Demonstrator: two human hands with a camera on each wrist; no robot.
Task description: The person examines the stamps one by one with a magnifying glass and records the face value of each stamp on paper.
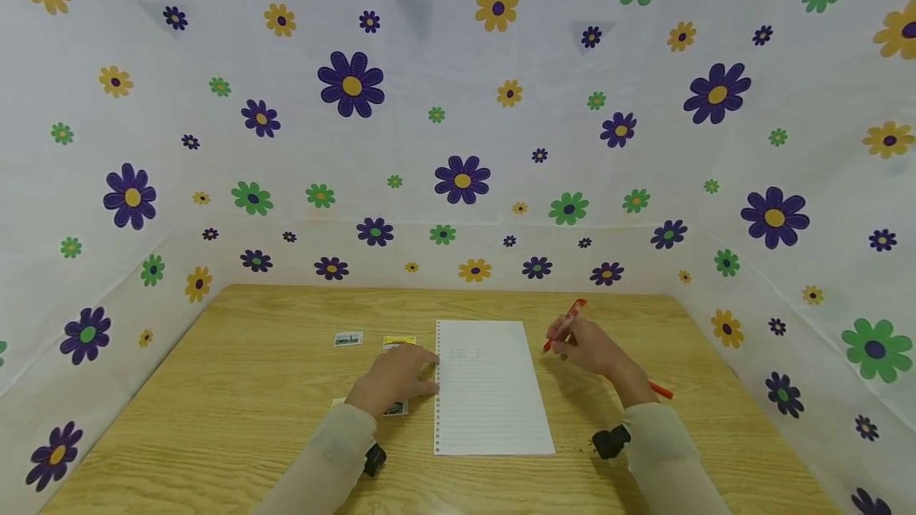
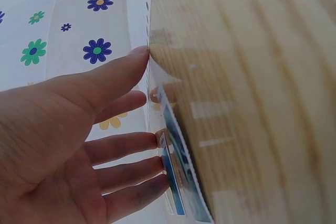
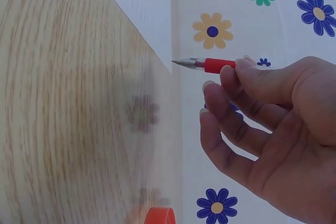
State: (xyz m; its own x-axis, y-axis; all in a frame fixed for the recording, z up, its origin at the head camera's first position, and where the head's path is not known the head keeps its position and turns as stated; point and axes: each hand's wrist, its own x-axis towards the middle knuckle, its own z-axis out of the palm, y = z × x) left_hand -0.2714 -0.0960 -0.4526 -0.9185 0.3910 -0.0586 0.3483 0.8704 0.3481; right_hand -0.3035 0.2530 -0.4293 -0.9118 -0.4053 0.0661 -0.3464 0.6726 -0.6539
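Observation:
A sheet of lined paper (image 1: 494,396) with holes down its left edge lies on the table, with faint writing near its top. My left hand (image 1: 401,376) rests beside it, fingers extended, thumb and index fingertip at the holed edge. In the left wrist view the other fingertips of that hand touch or nearly touch small picture cards (image 2: 181,156). My right hand (image 1: 583,344) pinches a red pen (image 3: 219,66) between thumb and fingers, right of the sheet. The pen's bare metal tip points toward the paper and appears apart from it.
Small printed cards lie left of the sheet: one farther back (image 1: 348,338), a yellow one (image 1: 399,339) by my left hand, and another (image 1: 396,408) partly under my wrist. A slim red-orange object (image 1: 661,390) lies behind my right wrist. Flower-patterned sheeting (image 1: 401,141) encloses the wooden table (image 1: 236,380).

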